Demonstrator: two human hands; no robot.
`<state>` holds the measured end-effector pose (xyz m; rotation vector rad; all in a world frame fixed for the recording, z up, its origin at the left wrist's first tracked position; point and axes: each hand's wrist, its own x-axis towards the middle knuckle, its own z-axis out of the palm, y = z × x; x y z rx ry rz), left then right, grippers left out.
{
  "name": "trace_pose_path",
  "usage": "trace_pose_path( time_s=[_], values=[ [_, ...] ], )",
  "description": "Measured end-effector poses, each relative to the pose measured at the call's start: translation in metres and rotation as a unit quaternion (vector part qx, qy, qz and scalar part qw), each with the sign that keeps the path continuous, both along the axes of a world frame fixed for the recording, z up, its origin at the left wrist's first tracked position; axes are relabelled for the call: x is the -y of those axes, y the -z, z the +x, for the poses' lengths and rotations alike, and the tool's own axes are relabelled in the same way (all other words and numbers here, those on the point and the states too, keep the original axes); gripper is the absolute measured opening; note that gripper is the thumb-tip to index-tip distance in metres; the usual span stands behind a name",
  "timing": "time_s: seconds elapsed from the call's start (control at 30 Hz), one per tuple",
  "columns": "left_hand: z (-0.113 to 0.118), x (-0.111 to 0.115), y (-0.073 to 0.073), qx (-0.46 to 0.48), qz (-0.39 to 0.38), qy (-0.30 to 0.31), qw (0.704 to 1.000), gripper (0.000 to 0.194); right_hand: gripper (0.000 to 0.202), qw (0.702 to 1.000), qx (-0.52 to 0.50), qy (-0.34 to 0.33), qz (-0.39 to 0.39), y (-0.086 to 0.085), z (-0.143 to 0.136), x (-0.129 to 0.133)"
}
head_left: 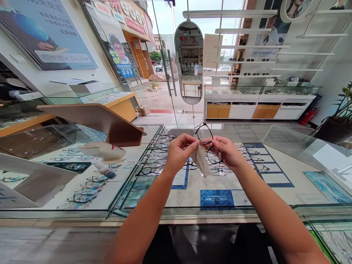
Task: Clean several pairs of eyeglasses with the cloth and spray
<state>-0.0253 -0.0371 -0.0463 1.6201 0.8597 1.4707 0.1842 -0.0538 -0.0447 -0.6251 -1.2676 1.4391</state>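
1. Location: the black-rimmed eyeglasses (205, 142) are held up at the fingertips, tilted, one rim rising above the fingers and the other hanging below the right fingertips.
2. Right hand (227, 152): thumb and fingers closed on the eyeglasses near the middle of the frame, between the two rims.
3. Left hand (180, 152): thumb and forefinger pinched together on a pale cloth (202, 164), which droops below the fingertips. Whether these fingers also grip the rim cannot be told.
4. Weight and stiffness: the eyeglasses are judged light. The thin rims should hold their shape under a mild pinch but may bend if twisted. Their material cannot be confirmed.
5. Surface: any lenses are judged smooth, slippery and prone to smudges or scratches; bare fingertips are best kept off them.
6. Recommended hold: the bridge or the outer rim edge, by light pinch, with the opposite side steadied against twisting.
7. Cloth: limp and soft by appearance, probably near weightless; best taken bunched, with a fold between fingertip and frame.
8. Surroundings: the glass counter (189, 202) lies below the fingers, with rows of spectacles (156, 157) beyond the left fingers' outer side. A drop onto hard glass could damage the frame.
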Motion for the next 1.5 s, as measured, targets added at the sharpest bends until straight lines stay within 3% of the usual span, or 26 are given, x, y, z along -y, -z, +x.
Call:
trace_pose_path(
  time_s=[0.33, 0.7, 1.23, 1.5],
  values=[
    [0.0037, -0.0043, 0.0067, 0.015, 0.008, -0.022, 1.0, 0.019, 0.029, 0.997, 0.05, -0.016, 0.062, -0.0017, -0.0021, 0.0041],
    [0.0032, -0.0029, 0.0008, 0.011, -0.011, 0.006, 1.0, 0.026, 0.032, 0.997, 0.05, 0.039, 0.052, -0.0013, -0.0019, 0.0016],
    [0.0053, -0.0008, 0.0044, 0.007, 0.019, -0.04, 0.999, 0.031, 0.03, 0.995, 0.053, 0.034, 0.083, -0.001, -0.002, 0.0038],
    [0.0038, 0.0001, 0.0077, -0.02, 0.022, -0.031, 0.999, 0.028, 0.031, 0.995, 0.032, 0.053, 0.08, -0.0032, -0.002, 0.0053]
  ],
)
